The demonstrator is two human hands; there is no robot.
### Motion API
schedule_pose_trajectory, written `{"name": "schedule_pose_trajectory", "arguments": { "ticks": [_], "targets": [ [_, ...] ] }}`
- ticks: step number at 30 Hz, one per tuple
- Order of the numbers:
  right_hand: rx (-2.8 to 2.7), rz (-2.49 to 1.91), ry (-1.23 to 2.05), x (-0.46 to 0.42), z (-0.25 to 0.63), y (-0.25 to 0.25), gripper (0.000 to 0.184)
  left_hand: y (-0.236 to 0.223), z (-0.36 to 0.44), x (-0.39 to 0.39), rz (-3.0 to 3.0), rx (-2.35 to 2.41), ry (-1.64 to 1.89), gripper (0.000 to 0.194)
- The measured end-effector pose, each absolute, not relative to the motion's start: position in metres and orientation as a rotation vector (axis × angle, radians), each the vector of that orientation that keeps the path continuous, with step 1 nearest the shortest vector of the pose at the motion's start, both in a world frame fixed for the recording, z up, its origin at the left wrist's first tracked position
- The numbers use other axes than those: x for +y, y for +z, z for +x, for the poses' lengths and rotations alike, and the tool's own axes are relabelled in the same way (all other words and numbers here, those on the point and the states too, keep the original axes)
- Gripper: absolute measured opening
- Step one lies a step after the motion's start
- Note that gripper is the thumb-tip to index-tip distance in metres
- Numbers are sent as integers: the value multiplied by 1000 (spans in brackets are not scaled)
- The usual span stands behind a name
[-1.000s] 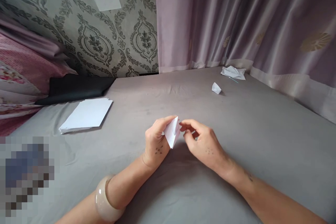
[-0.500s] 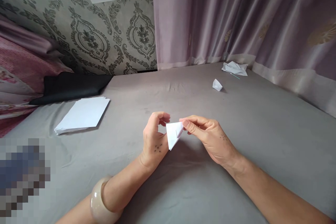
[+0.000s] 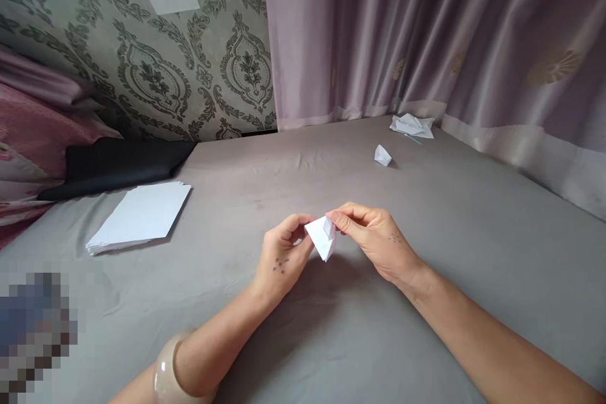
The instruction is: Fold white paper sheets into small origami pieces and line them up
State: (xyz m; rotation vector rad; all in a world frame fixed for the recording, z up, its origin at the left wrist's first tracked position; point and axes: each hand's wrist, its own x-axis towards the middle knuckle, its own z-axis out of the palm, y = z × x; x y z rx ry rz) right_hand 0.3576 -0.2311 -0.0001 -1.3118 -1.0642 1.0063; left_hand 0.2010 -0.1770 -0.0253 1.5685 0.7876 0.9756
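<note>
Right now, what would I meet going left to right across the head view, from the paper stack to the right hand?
White paper stack → left hand → folded paper → right hand.

Soft, muted light seems to come from the left, leaving diffuse shadows on the grey sheet [image 3: 227,202]. The bracelet [image 3: 165,372] glints. Wide-angle stretch marks the edges; 1 lower-left patch [image 3: 33,334] is pixelated.

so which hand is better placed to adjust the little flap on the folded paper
Probably the right hand: its fingers pinch the folded paper at the corner next to the little flap, while the left hand holds the opposite side, farther from it.
</note>
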Motion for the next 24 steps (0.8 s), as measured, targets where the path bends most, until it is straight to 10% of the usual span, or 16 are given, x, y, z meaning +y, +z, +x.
{"name": "schedule_pose_trajectory", "arguments": {
  "ticks": [10,24],
  "targets": [
    [-1010,-1434,1115,-226,372,-11,33,-18,202,-176,1247,646,742,52],
    [-946,-1358,1387,-232,371,-2,36,-23,202,-176,1432,627,825,20]
  ]
}}
